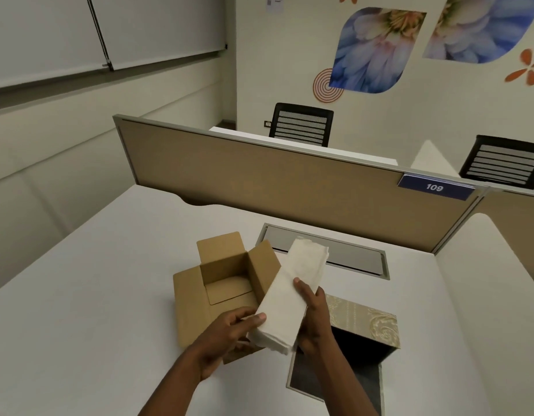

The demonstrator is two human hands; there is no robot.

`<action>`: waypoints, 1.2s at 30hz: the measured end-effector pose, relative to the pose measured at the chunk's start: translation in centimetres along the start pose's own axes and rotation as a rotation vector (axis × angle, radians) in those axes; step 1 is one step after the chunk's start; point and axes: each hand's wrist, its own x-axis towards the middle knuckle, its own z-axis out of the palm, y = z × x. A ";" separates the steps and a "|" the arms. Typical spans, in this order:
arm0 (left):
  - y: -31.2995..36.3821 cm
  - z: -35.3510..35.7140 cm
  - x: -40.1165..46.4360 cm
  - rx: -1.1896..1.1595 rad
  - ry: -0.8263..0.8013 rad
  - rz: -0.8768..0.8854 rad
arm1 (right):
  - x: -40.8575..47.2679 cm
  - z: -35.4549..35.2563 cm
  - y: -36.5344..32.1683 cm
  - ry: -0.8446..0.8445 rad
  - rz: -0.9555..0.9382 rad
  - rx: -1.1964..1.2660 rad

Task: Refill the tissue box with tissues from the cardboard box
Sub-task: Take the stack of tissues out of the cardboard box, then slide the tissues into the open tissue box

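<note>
A long white stack of tissues (292, 286) is held in the air above the desk by both hands. My left hand (226, 331) grips its near end with the thumb on top. My right hand (312, 319) clasps its right side around the middle. Just behind and left of the stack stands the brown cardboard box (226, 280), flaps open, its inside looking empty. To the right sits the tissue box (370, 322), beige with a pale floral pattern, opened so that its dark interior shows, with its flat panel (307, 379) lying towards me.
The white desk (109, 295) carries a grey cable hatch (349, 256) behind the stack. A tan partition (274, 181) with a "109" label closes the far edge, and a white divider (493, 265) rises at the right. Two black chairs stand beyond.
</note>
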 end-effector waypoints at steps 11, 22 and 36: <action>-0.4 8.4 0.6 -0.006 0.159 0.201 | -3.4 -5.1 -1.6 0.216 -0.234 0.240; -2.2 13.8 2.6 0.051 0.170 0.140 | -5.6 -8.4 -0.8 0.474 -0.277 0.243; -4.9 14.0 3.6 0.269 -0.048 0.029 | -9.4 -23.3 -2.4 0.358 0.016 0.221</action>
